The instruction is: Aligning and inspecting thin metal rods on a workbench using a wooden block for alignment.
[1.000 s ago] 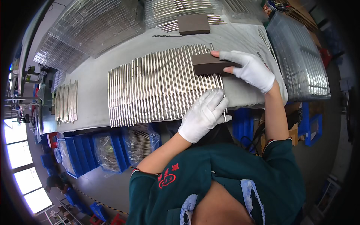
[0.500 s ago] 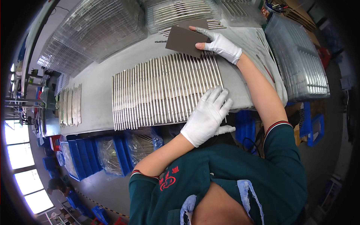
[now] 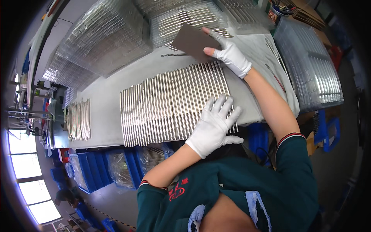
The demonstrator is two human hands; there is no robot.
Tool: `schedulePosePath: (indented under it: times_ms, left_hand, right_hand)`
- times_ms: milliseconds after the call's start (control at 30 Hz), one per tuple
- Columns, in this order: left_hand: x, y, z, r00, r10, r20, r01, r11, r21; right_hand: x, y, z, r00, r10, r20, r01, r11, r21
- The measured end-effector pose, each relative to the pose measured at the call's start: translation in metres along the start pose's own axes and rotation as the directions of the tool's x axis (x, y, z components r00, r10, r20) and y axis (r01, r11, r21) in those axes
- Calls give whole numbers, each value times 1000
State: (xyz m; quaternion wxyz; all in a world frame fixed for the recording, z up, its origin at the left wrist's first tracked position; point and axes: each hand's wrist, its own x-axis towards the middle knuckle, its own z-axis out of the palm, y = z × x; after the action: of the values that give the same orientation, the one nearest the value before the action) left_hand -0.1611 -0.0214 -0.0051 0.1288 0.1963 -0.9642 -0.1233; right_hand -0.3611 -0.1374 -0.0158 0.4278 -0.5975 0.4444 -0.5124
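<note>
Holding brown sheet [image 3: 193, 40], right hand [image 3: 231, 58] (gloved); left hand [image 3: 213, 127] flat on rods [image 3: 170, 104].

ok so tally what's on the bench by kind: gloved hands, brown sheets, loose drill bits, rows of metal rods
gloved hands: 2 (left hand flat on the big row, right hand holding the sheet)
brown sheets: 1 (brown sheet)
loose drill bits: 1 (drill bit)
rows of metal rods: 2 (big row, small row)
total: 6
</note>
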Motion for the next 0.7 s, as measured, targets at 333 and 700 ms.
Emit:
schedulePosePath:
  times_ms: [333, 700]
  left_hand:
    - [1, -18, -10, 989, -125, 78, 116, 988, 104]
    - [41, 7, 13, 991, 78, 109, -67, 992, -103]
  right_hand:
    - [-6, -28, -58, 668, -59, -742, 461, 815, 351]
    - [-6, -34, -52, 637, -56, -769, 454, 833, 316]
